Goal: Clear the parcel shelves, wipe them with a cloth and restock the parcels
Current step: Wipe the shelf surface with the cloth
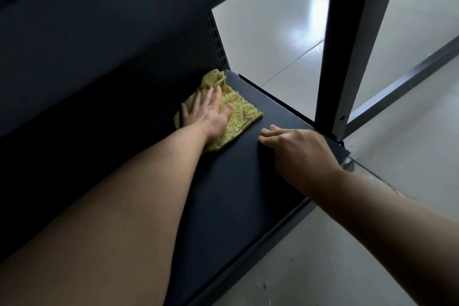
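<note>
Head cam | L hand [208, 112] flat, fingers straight, pressing yellow cloth [244, 117] onto dark shelf [236, 194], near back rt corner | R hand [298, 151] fingers loosely bent, tips on shelf, holding nothing

Your cloth [239, 117] is a mustard yellow-green, nubbly in weave, with a scalloped edge. The shelf [248, 181] under it is a plain matt blue-black. The back upright [215, 32] is the same dark shade, patterned with columns of small slots. The front post [347, 45] is dark on one face and pale grey on the other. The floor [273, 32] is glossy pale grey tile crossed by thin dark joint lines.
</note>
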